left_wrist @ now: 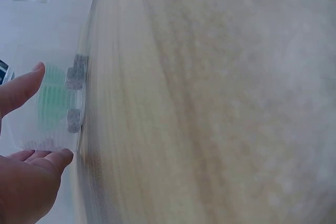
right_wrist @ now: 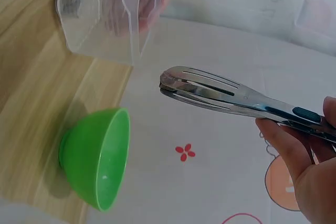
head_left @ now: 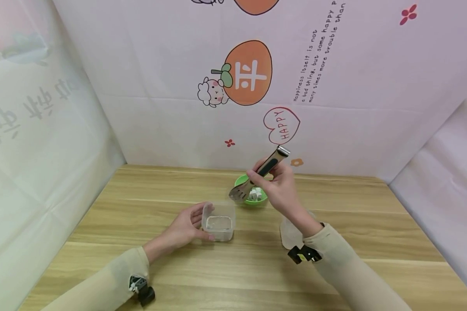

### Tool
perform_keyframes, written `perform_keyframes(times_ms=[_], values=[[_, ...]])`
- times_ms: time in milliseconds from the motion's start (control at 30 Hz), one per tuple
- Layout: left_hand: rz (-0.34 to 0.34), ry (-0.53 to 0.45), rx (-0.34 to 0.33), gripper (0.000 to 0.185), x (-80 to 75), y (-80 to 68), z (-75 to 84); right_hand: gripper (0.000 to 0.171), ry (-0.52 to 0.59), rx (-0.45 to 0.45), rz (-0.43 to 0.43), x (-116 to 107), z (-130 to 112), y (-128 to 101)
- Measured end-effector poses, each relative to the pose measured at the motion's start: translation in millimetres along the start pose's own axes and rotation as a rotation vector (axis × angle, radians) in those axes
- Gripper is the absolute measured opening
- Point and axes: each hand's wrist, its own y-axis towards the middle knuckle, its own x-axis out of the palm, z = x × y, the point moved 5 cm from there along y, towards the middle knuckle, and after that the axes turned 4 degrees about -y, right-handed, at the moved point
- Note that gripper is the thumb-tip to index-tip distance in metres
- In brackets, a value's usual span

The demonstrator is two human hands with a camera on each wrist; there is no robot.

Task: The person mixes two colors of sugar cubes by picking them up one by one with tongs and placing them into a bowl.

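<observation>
container (head_left: 218,224) front-left on table (head_left: 140,276) | bowl (head_left: 253,199) behind it | tongs (head_left: 257,175) over bowl

Wooden table (head_left: 334,203) with light, lengthwise grain, bounded at the rear and both sides by printed fabric walls. Resting directly on it: a clear plastic container (head_left: 218,223) near the centre; a green bowl (head_left: 244,183) holding pale cubes, just behind the container; and a second transparent object (head_left: 289,235) to the right, largely hidden and not identifiable.

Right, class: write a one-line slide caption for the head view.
Right hand holds steel tongs above green bowl; left hand steadies clear container.
</observation>
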Motion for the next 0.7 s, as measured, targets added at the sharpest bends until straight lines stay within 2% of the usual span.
perform_keyframes(times_ms=[233, 500, 700], values=[[0.009, -0.001, -0.009, 0.103, 0.3, -0.2, -1.9, 0.009, -0.081, -0.015, 0.082, -17, 7, 6], [0.007, 0.003, -0.019, 0.105, 1.2, 1.0, -1.0, 0.012, -0.192, 0.091, 0.133, -35, 28, 12], [0.01, -0.001, -0.028, 0.105, 1.0, 0.5, -0.9, 0.014, -0.25, 0.146, 0.127, -40, 42, 13]])
